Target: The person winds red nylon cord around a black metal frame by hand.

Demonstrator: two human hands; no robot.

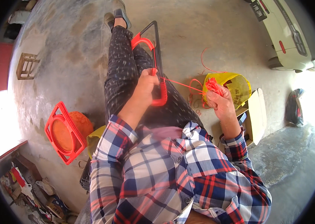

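Note:
A black tube frame (pixel 158 41), partly wrapped in red cord, rests over my lap with a red curved band (pixel 144 39) inside its far end. My left hand (pixel 145 85) is closed around the frame's near left side, its fingers partly hiding what they grip. From there a thin red cord (pixel 181 82) runs taut to the right. My right hand (pixel 220 101) is a closed fist around a bunched hank of red cord (pixel 212 85). The frame's near right corner (pixel 162 96) is thickly wrapped in red.
Beyond my right hand stands a yellow bag (pixel 244 91), with loose red cord on the floor and an open carton (pixel 256 115) nearby. At left, a red frame (pixel 61 127) leans against an orange round object (pixel 81 125). A wooden stool (pixel 27 66) and a parked vehicle (pixel 288 35) stand farther off.

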